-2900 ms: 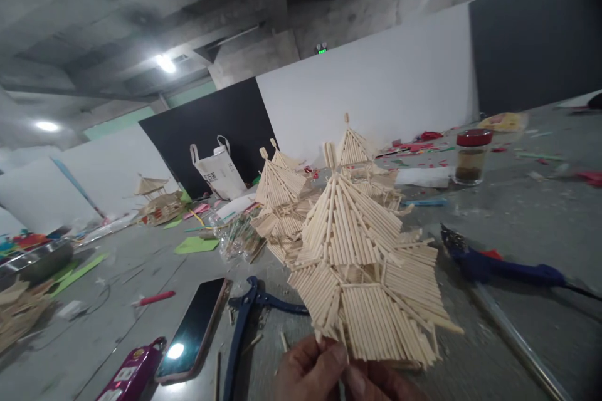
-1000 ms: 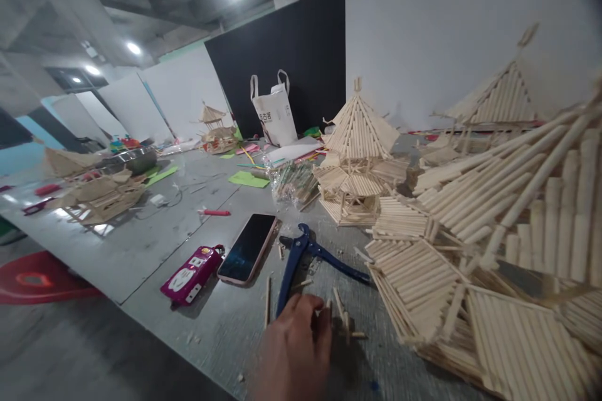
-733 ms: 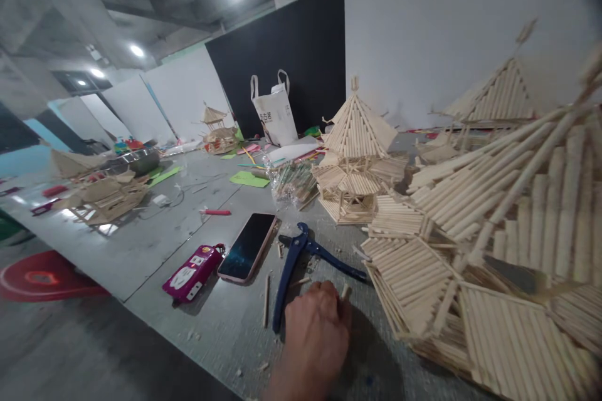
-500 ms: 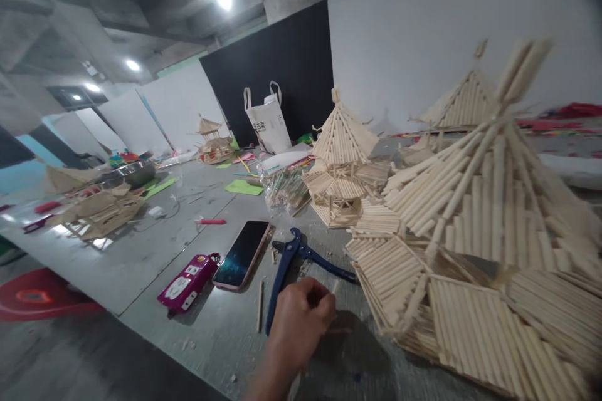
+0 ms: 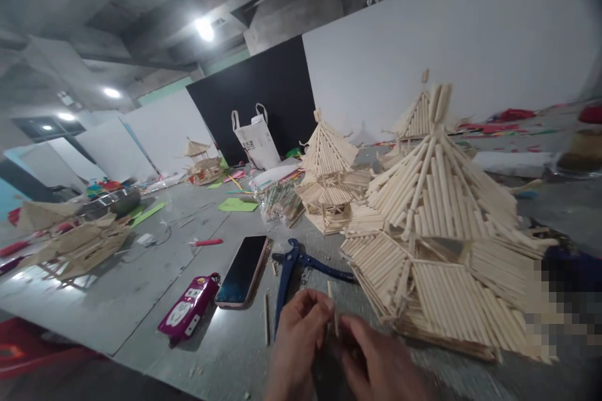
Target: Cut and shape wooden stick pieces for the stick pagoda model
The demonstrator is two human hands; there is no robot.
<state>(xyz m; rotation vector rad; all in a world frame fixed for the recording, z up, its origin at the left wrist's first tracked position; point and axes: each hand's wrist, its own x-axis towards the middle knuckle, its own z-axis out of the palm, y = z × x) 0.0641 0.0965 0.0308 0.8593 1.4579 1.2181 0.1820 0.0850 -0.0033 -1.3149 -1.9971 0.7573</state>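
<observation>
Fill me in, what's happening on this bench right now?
A person has both hands low in view: the left hand and right hand meet around a short wooden stick, pinched upright between the fingertips. Just to the right stands a tiered pagoda model made of the same sticks. Blue-handled cutters, a phone and a loose stick lie on the grey table beside the left hand.
</observation>
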